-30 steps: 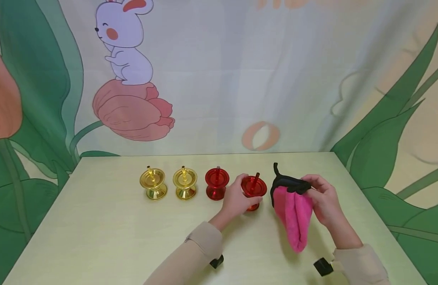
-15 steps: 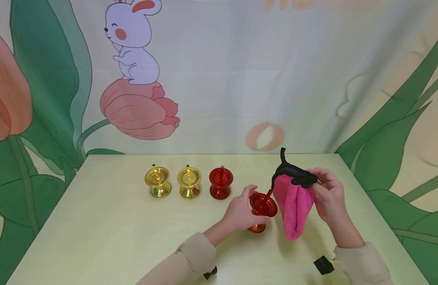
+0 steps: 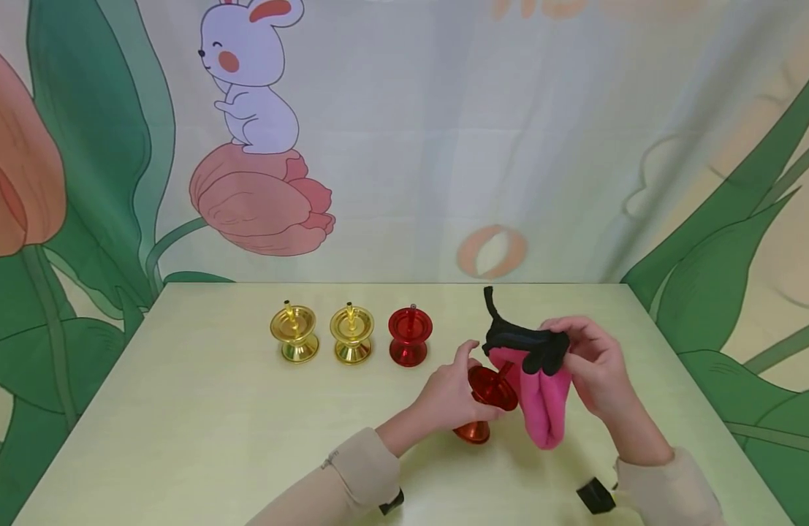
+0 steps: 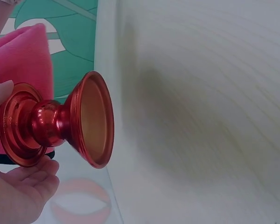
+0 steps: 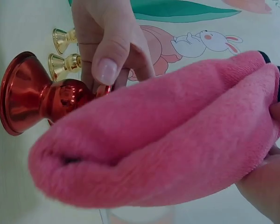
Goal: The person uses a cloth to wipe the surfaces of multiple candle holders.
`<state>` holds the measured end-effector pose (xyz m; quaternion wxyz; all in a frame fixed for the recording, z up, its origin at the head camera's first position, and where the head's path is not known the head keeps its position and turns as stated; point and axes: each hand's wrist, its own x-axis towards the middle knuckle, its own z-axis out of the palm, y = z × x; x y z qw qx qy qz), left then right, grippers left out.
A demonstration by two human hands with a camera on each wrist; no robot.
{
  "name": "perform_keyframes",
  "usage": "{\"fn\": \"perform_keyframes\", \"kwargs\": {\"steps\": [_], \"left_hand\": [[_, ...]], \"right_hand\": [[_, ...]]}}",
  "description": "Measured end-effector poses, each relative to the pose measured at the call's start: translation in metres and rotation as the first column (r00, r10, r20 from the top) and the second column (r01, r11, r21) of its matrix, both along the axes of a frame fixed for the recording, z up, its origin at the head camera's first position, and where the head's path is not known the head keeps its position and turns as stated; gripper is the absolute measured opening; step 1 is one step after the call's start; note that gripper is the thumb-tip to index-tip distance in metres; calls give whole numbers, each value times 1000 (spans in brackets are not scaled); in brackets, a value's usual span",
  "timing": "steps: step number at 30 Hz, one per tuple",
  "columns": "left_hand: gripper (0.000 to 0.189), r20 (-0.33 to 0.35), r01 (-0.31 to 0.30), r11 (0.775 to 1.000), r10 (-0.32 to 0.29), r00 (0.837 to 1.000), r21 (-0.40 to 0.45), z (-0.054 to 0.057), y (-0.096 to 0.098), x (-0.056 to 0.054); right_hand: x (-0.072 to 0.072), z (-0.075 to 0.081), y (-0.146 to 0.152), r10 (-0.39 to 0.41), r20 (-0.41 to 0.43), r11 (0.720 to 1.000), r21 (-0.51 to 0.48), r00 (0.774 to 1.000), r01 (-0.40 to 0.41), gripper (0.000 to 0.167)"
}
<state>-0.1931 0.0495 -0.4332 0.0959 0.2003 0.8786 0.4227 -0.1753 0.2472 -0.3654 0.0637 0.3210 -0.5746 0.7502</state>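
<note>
My left hand (image 3: 452,398) grips a red metal candle holder (image 3: 492,391) by its upper dish, thumb on one side and fingers on the other. The holder tilts to the right, and the left wrist view shows its hollow flared foot (image 4: 94,120) off the table. My right hand (image 3: 595,365) pinches a folded pink plush cloth (image 3: 544,409) by its black-trimmed edge (image 3: 522,340), with a black loop sticking up. The cloth hangs against the holder's dish and hides part of its upright stem. In the right wrist view the cloth (image 5: 154,130) covers the dish.
Another red candle holder (image 3: 409,337) stands upright toward the back of the pale table (image 3: 213,438). To its left are two gold ones, the nearer gold holder (image 3: 351,336) and the farther gold holder (image 3: 294,336). Behind hangs a printed curtain (image 3: 404,146).
My left hand has brought the red candle holder out of the row toward the front right, tilting it. My right hand has shifted the pink cloth left until it overlaps the holder.
</note>
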Motion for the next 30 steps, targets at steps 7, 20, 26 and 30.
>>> {"fn": "perform_keyframes", "kwargs": {"steps": [7, 20, 26, 30], "left_hand": [[92, -83, 0, 1000, 1, 997, 14, 7, -12, 0], [80, -216, -70, 997, 74, 974, 25, 23, -26, 5], [81, -238, -83, 996, 83, 968, 9, 32, -26, 8], [82, -281, -53, 998, 41, 959, -39, 41, -26, 12]], "right_hand": [[2, -5, -2, 136, -2, 978, 162, 991, -134, 47], [6, -15, -7, 190, 31, 948, 255, 981, -191, 49], [6, -17, -11, 139, 7, 969, 205, 990, -137, 56], [7, -17, -15, 34, 106, 994, 96, 994, -45, 45]]}}
